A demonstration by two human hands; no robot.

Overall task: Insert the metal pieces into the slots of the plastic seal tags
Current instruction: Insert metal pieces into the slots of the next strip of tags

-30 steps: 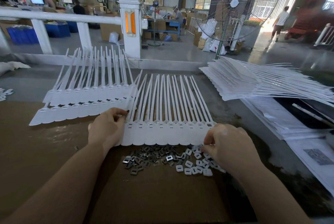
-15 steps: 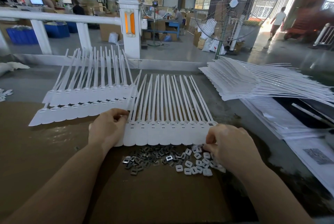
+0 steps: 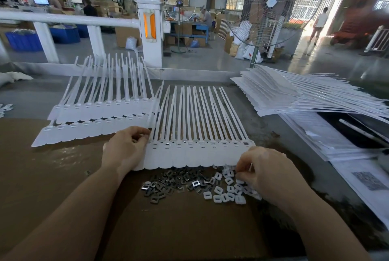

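A strip of joined white plastic seal tags (image 3: 195, 155) lies flat before me, tails pointing away. Below it lie a heap of small metal pieces (image 3: 172, 182) and a heap of white plastic caps (image 3: 226, 194). My left hand (image 3: 125, 150) rests on the strip's left end, fingers curled, thumb and forefinger pinching at the leftmost tag's head; whatever small thing they hold is hidden. My right hand (image 3: 268, 174) is below the strip's right end, its curled fingertips pinching among the white caps.
Two more tag strips (image 3: 101, 117) lie overlapped at the left rear. A tall stack of strips (image 3: 294, 96) and printed sheets (image 3: 341, 151) fill the right side. Brown cardboard (image 3: 52, 176) covers the table. A white railing and a standing fan are beyond the table.
My right hand has dropped from the right end of the strip down to the heap of white caps. My left hand has stayed at the strip's left end.
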